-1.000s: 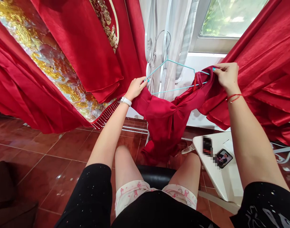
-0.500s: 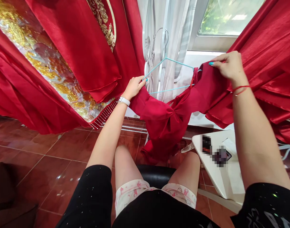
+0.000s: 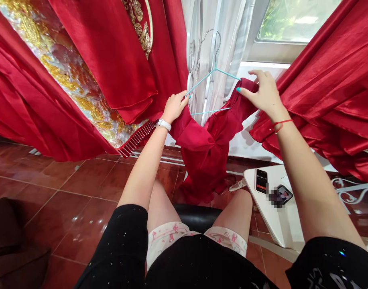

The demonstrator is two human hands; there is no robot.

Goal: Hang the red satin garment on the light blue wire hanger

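Observation:
A dark red satin garment [image 3: 206, 148] hangs from a thin teal wire hanger [image 3: 212, 74] whose hook is caught on white window bars. My left hand [image 3: 175, 106] pinches the garment's left shoulder at the hanger's left end. My right hand [image 3: 260, 94] is closed on the garment's right shoulder, pulling the cloth over the hanger's right arm, with the index finger stretched out. The garment's lower part droops down toward the floor between my knees.
Large red satin drapes with gold embroidery [image 3: 81, 72] hang at left, more red cloth [image 3: 331, 88] at right. A white side table [image 3: 280, 216] at lower right carries a phone [image 3: 261, 180]. I sit on a black stool [image 3: 196, 216] over a red tiled floor [image 3: 60, 196].
My right hand has moved left along the hanger, sliding the garment's right shoulder further onto it. The left hand stays at the hanger's left end.

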